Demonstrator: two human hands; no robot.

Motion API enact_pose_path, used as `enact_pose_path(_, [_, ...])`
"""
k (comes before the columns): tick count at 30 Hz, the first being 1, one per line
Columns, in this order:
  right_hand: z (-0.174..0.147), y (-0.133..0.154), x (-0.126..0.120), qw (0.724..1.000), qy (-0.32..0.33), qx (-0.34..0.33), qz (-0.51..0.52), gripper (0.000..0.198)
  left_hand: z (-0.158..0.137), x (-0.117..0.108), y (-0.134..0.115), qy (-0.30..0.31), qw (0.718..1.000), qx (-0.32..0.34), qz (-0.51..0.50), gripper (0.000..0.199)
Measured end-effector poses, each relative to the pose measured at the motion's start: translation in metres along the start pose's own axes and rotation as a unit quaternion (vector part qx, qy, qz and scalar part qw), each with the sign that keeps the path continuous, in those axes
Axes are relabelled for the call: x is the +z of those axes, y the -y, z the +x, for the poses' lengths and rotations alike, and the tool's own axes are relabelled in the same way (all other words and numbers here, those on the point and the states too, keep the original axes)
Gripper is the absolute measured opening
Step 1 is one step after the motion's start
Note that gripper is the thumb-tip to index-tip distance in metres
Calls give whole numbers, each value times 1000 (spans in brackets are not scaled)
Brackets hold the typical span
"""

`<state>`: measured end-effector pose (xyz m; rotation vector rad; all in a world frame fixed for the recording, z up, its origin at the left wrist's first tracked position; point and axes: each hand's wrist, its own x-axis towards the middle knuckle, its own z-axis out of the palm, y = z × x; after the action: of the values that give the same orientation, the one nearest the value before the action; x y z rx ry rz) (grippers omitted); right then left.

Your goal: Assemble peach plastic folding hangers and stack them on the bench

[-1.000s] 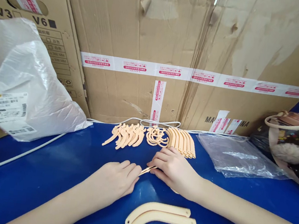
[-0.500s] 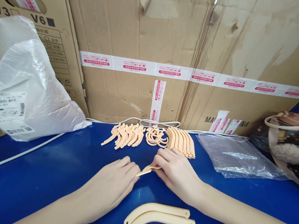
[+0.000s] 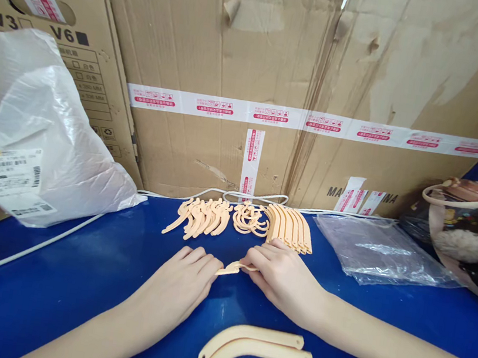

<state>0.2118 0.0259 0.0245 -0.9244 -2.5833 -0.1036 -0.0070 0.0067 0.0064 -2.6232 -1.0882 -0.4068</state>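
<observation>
You are pinching slim beige parts point(image 3: 229, 270) in your fingers point(image 3: 210, 268).
Your left hand point(image 3: 178, 280) and right hand point(image 3: 285, 274) are gripping opposite ends, likely for steadiness, beyond two near curved strips point(image 3: 259, 349).

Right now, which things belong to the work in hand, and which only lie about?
Likely work: thin beige parts between left hand and right hand; two curved beige strips; curved beige pieces behind.
Probably unrelated: white plastic parcel; clear plastic bag.

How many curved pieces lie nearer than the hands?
2: the nearer piece and the farther piece, side by side on the blue table. Any stacked beneath would be hidden.
</observation>
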Motion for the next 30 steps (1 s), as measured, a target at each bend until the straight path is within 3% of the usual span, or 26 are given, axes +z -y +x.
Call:
enact_pose_path(6, [-3,-1,0,999,31,5,28,10,-5,7,2,-2,999,-14,-35,35])
enact_pose_path(17, [-1,-3,0,997,45,4,56,9,-5,-1,1,39,995,-49,-82,41])
enact_pose_path(30, [-2,-10,0,991,57,17,117,16,-4,-6,3,27,987,-63,-145,34])
